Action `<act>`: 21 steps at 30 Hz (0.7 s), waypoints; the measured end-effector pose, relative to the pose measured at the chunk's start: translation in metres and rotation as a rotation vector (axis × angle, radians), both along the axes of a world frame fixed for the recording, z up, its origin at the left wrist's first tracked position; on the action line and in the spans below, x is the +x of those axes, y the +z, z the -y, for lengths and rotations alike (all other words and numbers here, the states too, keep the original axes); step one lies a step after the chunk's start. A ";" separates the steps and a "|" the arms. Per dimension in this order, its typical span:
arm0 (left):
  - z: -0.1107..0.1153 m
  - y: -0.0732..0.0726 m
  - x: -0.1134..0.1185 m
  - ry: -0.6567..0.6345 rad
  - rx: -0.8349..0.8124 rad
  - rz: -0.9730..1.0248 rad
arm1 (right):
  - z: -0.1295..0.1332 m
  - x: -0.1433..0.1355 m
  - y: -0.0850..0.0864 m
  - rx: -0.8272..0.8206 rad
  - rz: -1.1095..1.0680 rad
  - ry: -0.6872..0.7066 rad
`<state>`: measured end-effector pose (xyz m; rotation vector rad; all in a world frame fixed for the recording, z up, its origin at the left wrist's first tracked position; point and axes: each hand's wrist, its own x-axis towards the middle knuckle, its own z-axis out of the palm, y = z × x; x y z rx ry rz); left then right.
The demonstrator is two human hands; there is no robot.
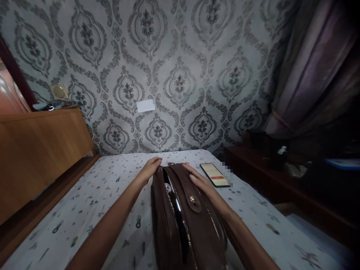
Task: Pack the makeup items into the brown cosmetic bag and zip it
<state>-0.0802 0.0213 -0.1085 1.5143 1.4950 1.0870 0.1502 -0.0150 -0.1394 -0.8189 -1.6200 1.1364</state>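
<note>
A dark brown leather bag [185,225] with gold zips lies on the bed in front of me. Its main zip is undone, and something shiny with a bright edge shows in the gap, too hidden to name. A strap with a gold stud runs along its top. At the bag's far left corner, my left hand [152,169] has its fingers bent over the edge. My right hand [200,180] lies along the far right side, fingers stretched out against the leather.
A phone [216,175] with a lit screen lies right of the bag on the patterned bed sheet [112,202]. A wooden board [42,150] borders the bed on the left. On the right stands a dark red ledge [253,165] with objects, beneath a curtain [312,75].
</note>
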 end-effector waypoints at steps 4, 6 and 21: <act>-0.041 0.010 -0.006 -0.200 -0.241 -0.063 | 0.002 0.001 0.001 -0.008 -0.008 -0.001; -0.052 0.011 -0.008 -0.247 -0.307 -0.100 | 0.003 0.001 0.002 -0.011 -0.012 0.004; -0.085 -0.002 -0.007 -0.157 -0.398 -0.380 | 0.001 0.001 -0.003 -0.009 -0.006 0.005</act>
